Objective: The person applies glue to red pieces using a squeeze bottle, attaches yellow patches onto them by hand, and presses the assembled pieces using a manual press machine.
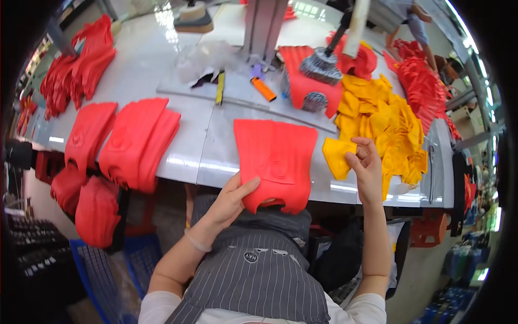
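Note:
My left hand [236,198] grips the lower left edge of a red moulded sheet [276,148], thumb on its face. The sheet has a raised round relief and a notch cut in its bottom edge; it lies partly over the table's front edge. To its right, my right hand [366,164] pinches a small flat yellow piece [337,156] between thumb and fingers, just above the tabletop. Right behind that hand spreads a heap of similar yellow pieces [386,121]. The two held pieces are apart.
Stacks of red sheets [135,140] hang over the table edge at left; more red pieces [81,67] lie behind. A grey post [264,29] rises mid-table near an orange utility knife or lighter-like object [263,89]. A red sheet sits under a padded press [321,67]. Red pieces [421,81] pile far right.

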